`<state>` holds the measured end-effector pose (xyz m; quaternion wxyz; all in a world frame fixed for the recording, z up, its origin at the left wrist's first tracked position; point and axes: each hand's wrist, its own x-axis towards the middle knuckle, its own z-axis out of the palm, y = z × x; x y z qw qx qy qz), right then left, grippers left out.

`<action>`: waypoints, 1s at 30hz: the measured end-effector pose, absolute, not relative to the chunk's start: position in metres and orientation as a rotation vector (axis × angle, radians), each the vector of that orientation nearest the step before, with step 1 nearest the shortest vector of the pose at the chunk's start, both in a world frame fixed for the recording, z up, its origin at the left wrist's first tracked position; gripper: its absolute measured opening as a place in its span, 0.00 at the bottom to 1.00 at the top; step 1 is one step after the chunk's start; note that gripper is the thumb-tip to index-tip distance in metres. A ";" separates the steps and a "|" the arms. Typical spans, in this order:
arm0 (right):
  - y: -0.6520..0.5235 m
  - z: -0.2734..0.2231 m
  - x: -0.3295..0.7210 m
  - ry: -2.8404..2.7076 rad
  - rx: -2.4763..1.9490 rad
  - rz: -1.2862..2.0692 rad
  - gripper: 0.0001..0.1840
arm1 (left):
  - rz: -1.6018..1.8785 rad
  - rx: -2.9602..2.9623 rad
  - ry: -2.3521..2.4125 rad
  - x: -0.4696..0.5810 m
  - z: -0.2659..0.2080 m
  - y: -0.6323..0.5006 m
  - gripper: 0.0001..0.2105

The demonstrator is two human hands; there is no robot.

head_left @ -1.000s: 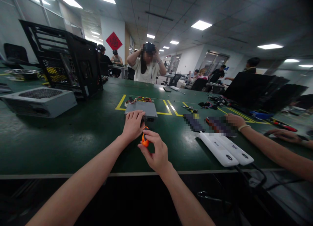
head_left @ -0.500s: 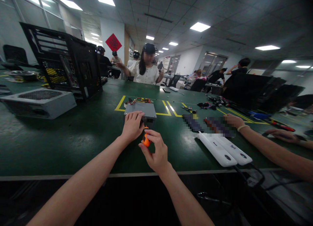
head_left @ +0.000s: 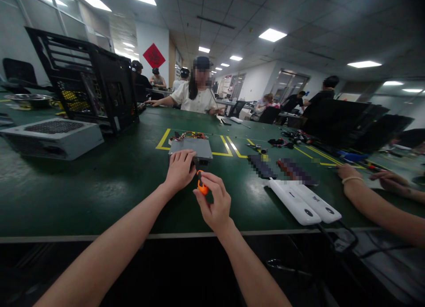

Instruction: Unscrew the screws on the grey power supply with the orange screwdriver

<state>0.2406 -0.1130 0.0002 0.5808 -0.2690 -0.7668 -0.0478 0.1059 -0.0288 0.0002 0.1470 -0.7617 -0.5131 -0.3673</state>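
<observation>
Head view. Item: one grey metal box (head_left: 194,147), placed on the green worktop (head_left: 99,201) ahead of the wearer, with coloured wires (head_left: 191,136) bunched at its far side. Its near left part is covered by the left hand (head_left: 181,170), whose fingers are laid close together over the top; whether anything is gripped beneath cannot be told. Item: one orange-and-black screwdriver (head_left: 202,188), its handle pinched between thumb and fingers of the right hand (head_left: 216,201), just in front of the box. The shaft is pointed towards the box's near face; whether contact is made by the tip cannot be told. The box is partly bordered by yellow tape (head_left: 227,146).

To the left: one larger grey box (head_left: 56,136) with a vented top, placed beside an upright black computer case (head_left: 117,92). To the right: two white devices (head_left: 295,203), laid side by side. Beyond these, a co-worker's hand (head_left: 348,173), banded at the wrist, is rested near the worktop's right end.
</observation>
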 end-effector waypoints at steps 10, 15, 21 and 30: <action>-0.117 -0.002 0.240 -1.848 -0.681 0.008 0.19 | -1.050 -2.202 -1.461 0.105 -0.001 -0.028 0.18; -0.116 -0.002 0.239 -1.853 -0.618 -0.030 0.17 | -1.070 -2.189 -1.463 0.105 -0.001 -0.028 0.18; -0.117 -0.001 0.237 -1.869 -0.640 0.050 0.19 | -1.062 -2.195 -1.449 0.104 -0.001 -0.028 0.18; -0.113 -0.008 0.240 -1.734 -0.700 -0.025 0.16 | -1.068 -2.172 -1.469 0.105 -0.003 -0.026 0.18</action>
